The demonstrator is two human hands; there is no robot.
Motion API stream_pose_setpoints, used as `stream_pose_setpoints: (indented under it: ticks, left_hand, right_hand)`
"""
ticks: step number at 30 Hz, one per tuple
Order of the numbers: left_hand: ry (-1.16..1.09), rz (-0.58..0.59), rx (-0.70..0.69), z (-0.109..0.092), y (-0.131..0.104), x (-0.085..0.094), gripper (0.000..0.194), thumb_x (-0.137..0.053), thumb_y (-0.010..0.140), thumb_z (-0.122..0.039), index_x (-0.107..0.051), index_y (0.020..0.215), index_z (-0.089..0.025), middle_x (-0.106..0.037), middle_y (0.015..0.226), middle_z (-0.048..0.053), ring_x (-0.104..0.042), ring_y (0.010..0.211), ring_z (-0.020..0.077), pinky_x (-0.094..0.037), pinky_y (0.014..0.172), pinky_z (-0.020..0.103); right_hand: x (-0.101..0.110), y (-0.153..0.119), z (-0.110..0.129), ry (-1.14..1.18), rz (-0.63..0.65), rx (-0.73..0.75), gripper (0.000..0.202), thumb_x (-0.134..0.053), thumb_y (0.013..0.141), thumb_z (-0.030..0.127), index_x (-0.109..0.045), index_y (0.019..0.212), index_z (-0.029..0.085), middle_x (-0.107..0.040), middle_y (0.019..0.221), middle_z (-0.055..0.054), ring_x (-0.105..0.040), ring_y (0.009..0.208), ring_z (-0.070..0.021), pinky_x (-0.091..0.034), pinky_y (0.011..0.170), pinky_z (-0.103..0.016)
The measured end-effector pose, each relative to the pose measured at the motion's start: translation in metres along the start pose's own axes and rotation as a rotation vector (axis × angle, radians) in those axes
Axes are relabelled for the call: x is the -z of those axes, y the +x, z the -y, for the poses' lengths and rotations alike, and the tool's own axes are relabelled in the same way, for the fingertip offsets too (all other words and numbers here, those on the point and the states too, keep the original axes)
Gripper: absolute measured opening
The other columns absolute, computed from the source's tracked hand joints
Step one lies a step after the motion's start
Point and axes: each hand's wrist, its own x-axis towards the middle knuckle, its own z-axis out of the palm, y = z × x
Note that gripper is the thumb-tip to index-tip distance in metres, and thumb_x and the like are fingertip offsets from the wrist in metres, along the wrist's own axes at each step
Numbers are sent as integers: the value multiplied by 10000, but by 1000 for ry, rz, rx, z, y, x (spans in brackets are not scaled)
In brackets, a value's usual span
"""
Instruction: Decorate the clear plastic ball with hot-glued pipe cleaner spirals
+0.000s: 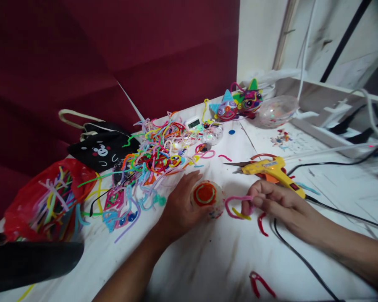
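My left hand [181, 207] is wrapped round a clear round ball [219, 197] that bears an orange and red disc with a pale green ring [204, 193]. To its right, my right hand [271, 201] pinches one end of a curved pink pipe cleaner [229, 206], whose loop reaches close to the ball. A short yellow piece [241, 214] shows by the pink loop. Below my right hand lies a short red piece [262, 224] on the white table.
A yellow glue gun [267, 167] with a black cable lies behind my right hand, beside scissors [234, 164]. Pipe cleaners [159, 155] are heaped at back left, near a red bag [22, 205]. Decorated balls [227, 110] and a clear bowl [277, 111] stand at the back.
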Motion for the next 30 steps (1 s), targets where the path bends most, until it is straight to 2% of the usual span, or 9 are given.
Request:
stream_pose_setpoints:
  ticks: [2,4,6,9,13,19,25,27,30]
  left_hand:
    - [-84,-116,-61,-16,-6,5,403,-669,862,-320,-581,1244,-228,-658,1212,98,-624,1114,243,-506,993,407]
    - [-324,-57,49,-33,-10,4,324,-582,923,-309,-582,1242,-250,-675,1087,68,-649,821,147,-558,702,267]
    - [-559,45,241,-45,-11,-2,304,-589,919,-382,-603,1189,-242,-688,977,48,-581,610,86,-481,510,196]
    - [-799,177,437,-54,-7,-17,312,-647,863,-461,-639,980,-172,-567,567,-39,-449,421,51,-348,377,147]
    - [-986,179,491,-55,-1,-28,314,-648,862,-456,-584,782,-159,-569,529,-40,-459,392,44,-343,353,127]
    - [-1259,97,443,-64,9,-32,241,-654,878,-363,-541,798,-166,-659,718,-22,-559,475,57,-368,333,106]
    - [-1336,15,411,-59,13,-46,156,-649,887,-318,-564,893,-187,-640,677,-46,-548,446,58,-411,357,123]
    - [-1310,-7,349,-51,10,-51,143,-638,896,-279,-579,1016,-229,-659,720,-45,-577,478,69,-441,385,137]
    - [-1102,-62,114,-38,2,-56,147,-585,929,-281,-664,1036,-220,-686,895,22,-648,629,98,-512,495,184]
  right_hand:
    - [1,1,3,32,-14,9,278,-562,921,473,-587,826,213,-702,804,-19,-595,742,-118,-449,690,-250]
    - [2,1,4,83,-6,16,268,-576,917,465,-588,825,214,-703,802,-12,-608,757,-118,-457,697,-247]
    - [3,1,4,137,16,18,255,-586,916,450,-587,817,216,-695,790,0,-611,748,-113,-463,693,-242]
    - [3,0,3,186,39,8,237,-594,917,436,-591,837,213,-694,803,2,-617,769,-112,-473,728,-245]
    - [0,0,2,253,40,-17,238,-618,903,430,-591,838,202,-680,769,6,-619,736,-112,-483,710,-247]
    - [-4,3,8,397,22,-4,184,-675,871,351,-594,842,188,-679,733,14,-648,643,-101,-520,621,-239]
    - [-7,4,9,464,-52,67,171,-748,806,279,-610,868,199,-703,710,25,-676,558,-111,-549,507,-227]
    - [-8,5,7,468,-86,40,130,-748,807,273,-649,817,189,-688,673,29,-668,533,-103,-522,451,-197]
    - [-6,6,6,472,-132,-44,99,-764,790,260,-714,826,184,-693,660,25,-663,517,-93,-528,458,-184]
